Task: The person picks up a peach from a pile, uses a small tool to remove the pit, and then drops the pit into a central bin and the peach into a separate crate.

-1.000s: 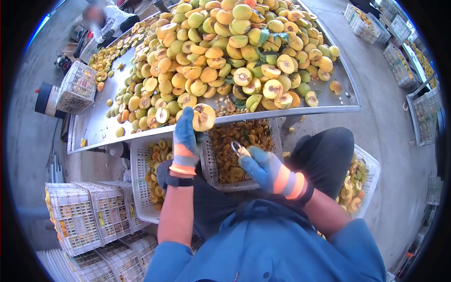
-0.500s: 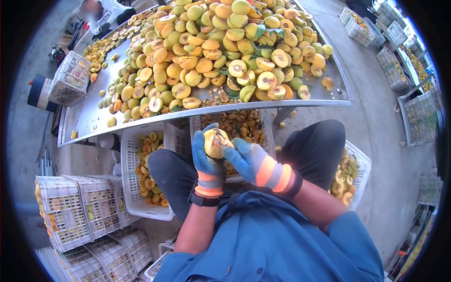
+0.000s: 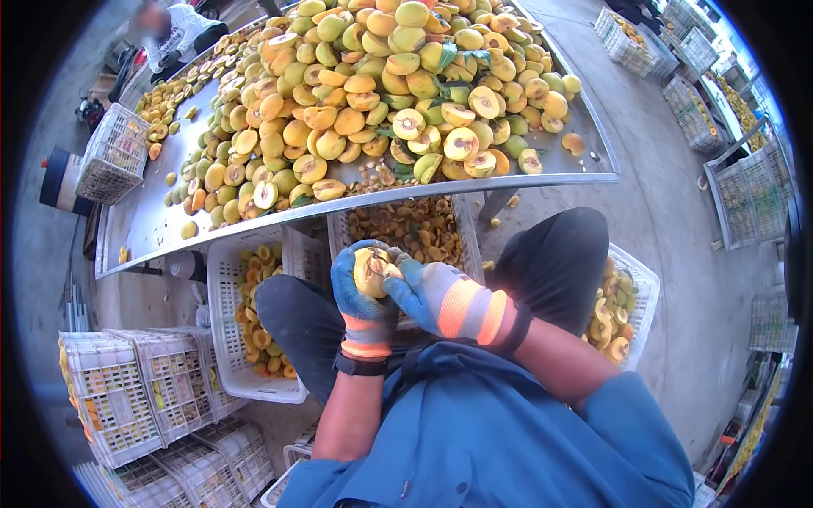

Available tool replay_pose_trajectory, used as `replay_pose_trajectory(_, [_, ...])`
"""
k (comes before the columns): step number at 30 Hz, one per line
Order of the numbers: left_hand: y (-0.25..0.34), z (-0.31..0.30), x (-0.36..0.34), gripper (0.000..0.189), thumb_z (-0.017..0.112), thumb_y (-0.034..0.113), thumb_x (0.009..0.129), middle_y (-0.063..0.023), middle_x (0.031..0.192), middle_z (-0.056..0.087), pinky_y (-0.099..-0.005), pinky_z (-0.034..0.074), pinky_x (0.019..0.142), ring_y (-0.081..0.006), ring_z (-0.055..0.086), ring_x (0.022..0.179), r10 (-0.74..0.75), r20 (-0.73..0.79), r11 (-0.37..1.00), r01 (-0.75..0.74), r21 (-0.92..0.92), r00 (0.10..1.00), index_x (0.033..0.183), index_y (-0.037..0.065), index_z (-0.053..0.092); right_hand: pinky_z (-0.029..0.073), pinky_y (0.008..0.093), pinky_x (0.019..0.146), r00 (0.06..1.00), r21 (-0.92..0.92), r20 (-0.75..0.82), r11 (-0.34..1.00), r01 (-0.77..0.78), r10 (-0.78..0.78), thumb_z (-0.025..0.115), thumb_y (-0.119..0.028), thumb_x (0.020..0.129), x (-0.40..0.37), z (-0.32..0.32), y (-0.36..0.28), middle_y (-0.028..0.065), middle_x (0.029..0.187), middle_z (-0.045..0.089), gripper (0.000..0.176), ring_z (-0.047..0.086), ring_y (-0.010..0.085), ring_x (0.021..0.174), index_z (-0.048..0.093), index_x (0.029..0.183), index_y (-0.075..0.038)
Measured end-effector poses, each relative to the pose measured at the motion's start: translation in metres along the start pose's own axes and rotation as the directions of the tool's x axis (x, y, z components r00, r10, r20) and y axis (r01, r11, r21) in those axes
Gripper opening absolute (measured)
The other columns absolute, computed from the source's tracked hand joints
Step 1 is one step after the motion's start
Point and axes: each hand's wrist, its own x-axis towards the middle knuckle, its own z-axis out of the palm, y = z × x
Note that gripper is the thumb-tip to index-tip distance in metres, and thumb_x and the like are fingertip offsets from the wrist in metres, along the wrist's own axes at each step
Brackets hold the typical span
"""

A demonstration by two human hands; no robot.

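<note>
A yellow peach half (image 3: 371, 271) with a brownish, stringy cut face sits in my left hand (image 3: 358, 303), whose gloved fingers wrap round its side. My right hand (image 3: 428, 292), in a blue, grey and orange glove, presses its fingers on the fruit's right side; whether a tool is in it, I cannot make out. Both hands are above my lap, in front of a white crate (image 3: 470, 240) of brownish pits and pieces. Beyond it a metal table (image 3: 389, 194) bears a large heap of whole and halved peaches (image 3: 339, 110).
White crates of fruit stand beside my left knee (image 3: 222, 339) and right knee (image 3: 648, 296). More crates are stacked at the lower left (image 3: 110, 398). Another crate (image 3: 116, 157) is by the table's left end. A person (image 3: 182, 34) is at the far left. Crates line the right side (image 3: 749, 199).
My right hand has moved further over the peach half and its fingers now lie closer round it. The whole view has shifted slightly.
</note>
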Motion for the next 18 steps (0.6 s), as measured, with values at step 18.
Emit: replay_pose_trajectory(18, [0.005,0.017,-0.015,0.028,0.051,0.028,0.11,-0.0103,0.105,0.066,-0.0336,0.057,0.084,-0.0214,0.067,0.093,-0.445,-0.023,0.845,0.411,-0.341,0.895,0.106,0.004,0.063,0.054,0.041,0.085,0.988,0.519,0.094,0.841,-0.152,0.12,0.049,-0.037,0.112,-0.007,0.034,0.023,0.0155,0.105,0.076,0.04,0.073,0.0276,0.095,0.07,0.121,-0.003])
